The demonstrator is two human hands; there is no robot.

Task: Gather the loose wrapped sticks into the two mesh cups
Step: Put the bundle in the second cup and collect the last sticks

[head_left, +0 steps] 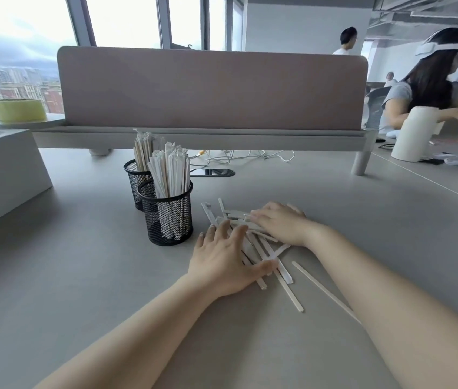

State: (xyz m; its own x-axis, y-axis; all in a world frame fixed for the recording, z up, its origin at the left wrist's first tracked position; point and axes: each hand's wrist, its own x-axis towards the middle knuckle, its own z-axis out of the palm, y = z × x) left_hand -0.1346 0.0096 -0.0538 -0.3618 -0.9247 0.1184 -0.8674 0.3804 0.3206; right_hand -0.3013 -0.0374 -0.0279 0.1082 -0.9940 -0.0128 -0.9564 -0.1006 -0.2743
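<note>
Both hands lie flat, fingers straight, on the loose sticks (264,252) on the desk (81,276): left hand (223,265), right hand (277,221). Two filled cups (167,214) stand just left.

Grey table (81,276), front mesh cup (169,220), back mesh cup (133,178) just behind, loose wrapped sticks (261,249) piled beside them, white cables (239,157) beyond

An open-plan office high in a tower: a long grey tabletop (81,276) split by a padded divider screen (211,88), charging cables (239,157) trailing near a cable port (212,172), tall windows (124,21) over city high-rises (11,82), another person (424,91) working at a neighbouring desk.
</note>
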